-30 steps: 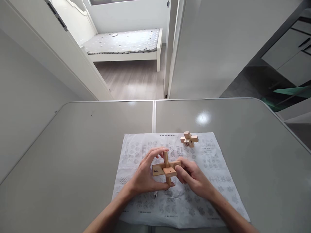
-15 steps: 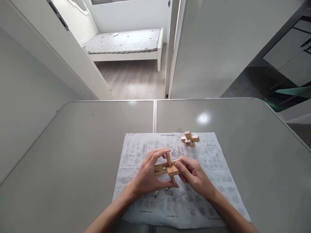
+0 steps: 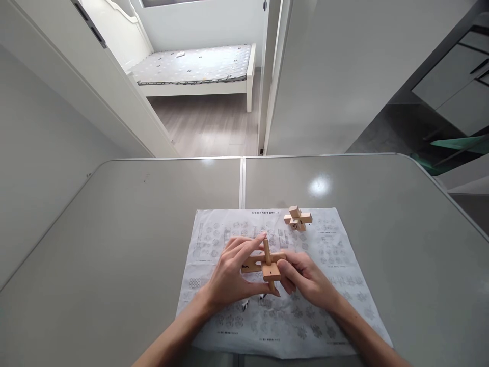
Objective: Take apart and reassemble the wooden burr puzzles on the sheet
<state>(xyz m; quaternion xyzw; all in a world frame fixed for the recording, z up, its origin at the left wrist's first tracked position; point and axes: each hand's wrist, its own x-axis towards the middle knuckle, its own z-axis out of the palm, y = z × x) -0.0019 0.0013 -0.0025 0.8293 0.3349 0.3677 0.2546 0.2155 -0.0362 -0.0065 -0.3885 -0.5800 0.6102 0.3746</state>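
Note:
Both hands hold a wooden interlocking puzzle just above a printed sheet. It has flat slotted pieces crossed together, with a round peg standing up through them. My left hand is closed on it: the index finger touches the top of the peg and the thumb its lower end. A flat piece marked with a dark letter lies within that grasp. My right hand pinches the right end of the puzzle between thumb and fingers. Part of that end is hidden behind the fingers.
A second wooden burr puzzle, put together as a cross, stands on the sheet's upper right. The sheet covers the near middle of a grey table with a seam. Beyond are a doorway and a bed.
The puzzle has tilted slightly in my hands, its flat pieces now lying more level and the peg more upright. My right hand has shifted a little downward. The other puzzle stays put.

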